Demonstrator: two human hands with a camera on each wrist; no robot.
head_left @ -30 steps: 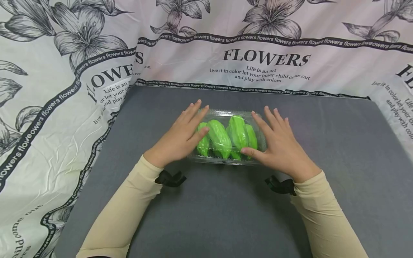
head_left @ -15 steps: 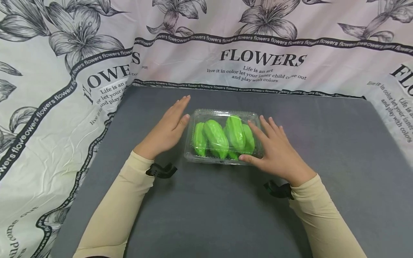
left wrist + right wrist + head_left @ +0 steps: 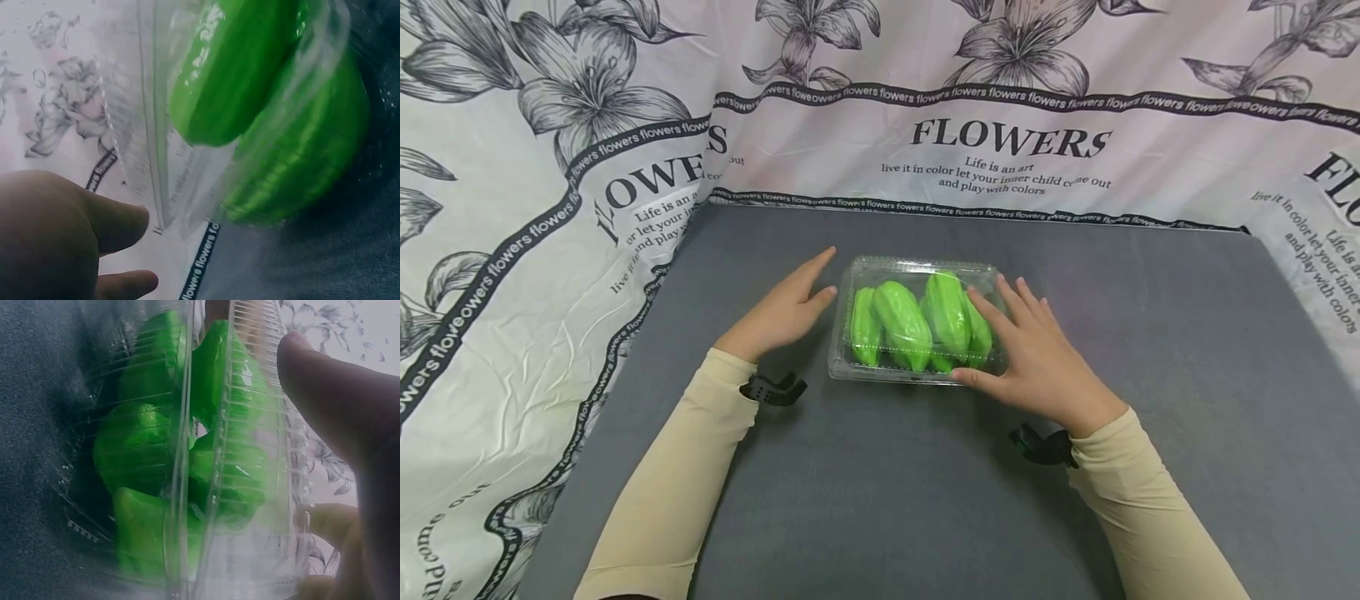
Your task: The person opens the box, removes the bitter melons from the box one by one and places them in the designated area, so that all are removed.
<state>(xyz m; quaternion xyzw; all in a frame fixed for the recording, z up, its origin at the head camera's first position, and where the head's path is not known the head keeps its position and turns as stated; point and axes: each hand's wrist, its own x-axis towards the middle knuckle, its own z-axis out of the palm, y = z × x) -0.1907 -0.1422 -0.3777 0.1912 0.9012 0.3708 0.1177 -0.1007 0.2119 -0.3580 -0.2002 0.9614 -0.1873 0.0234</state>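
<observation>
A clear plastic clamshell box (image 3: 880, 377) sits closed on the grey table in the head view. Inside lie several glossy green ridged fruits (image 3: 901, 325) that look like star fruit. My right hand (image 3: 1041, 367) is spread over the box's right end, fingers straight, thumb by the front edge. In the right wrist view that thumb (image 3: 306, 359) lies close along the lid (image 3: 259, 487). To the left of the box my left hand (image 3: 778, 312) stands apart from it, fingers extended and thumb raised; the left wrist view shows its fingers (image 3: 122, 225) beside the clear wall.
The grey table (image 3: 880, 500) runs up to a white cloth (image 3: 820, 158) printed with flowers and lettering, which hangs at the back and both sides. Each wrist carries a dark strap mount, such as the left one (image 3: 775, 389).
My left hand has moved off the box to the left and turned on edge. My right hand has shifted slightly, staying over the right end. The box remains in place, closed.
</observation>
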